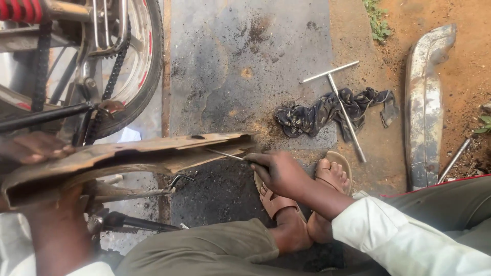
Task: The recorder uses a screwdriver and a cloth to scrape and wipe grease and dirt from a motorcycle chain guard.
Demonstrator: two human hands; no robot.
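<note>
Rusty metal cover (128,156) lying across left-centre of frame, left hand (30,148) gripping its far-left end. Right hand (279,171), centre frame, closing round thin tool (225,154) w/ tip touching cover.

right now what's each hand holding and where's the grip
The right hand grips a thin metal rod at its near end. The left hand rests on the far end of the rusty metal cover, steadying it.
</note>
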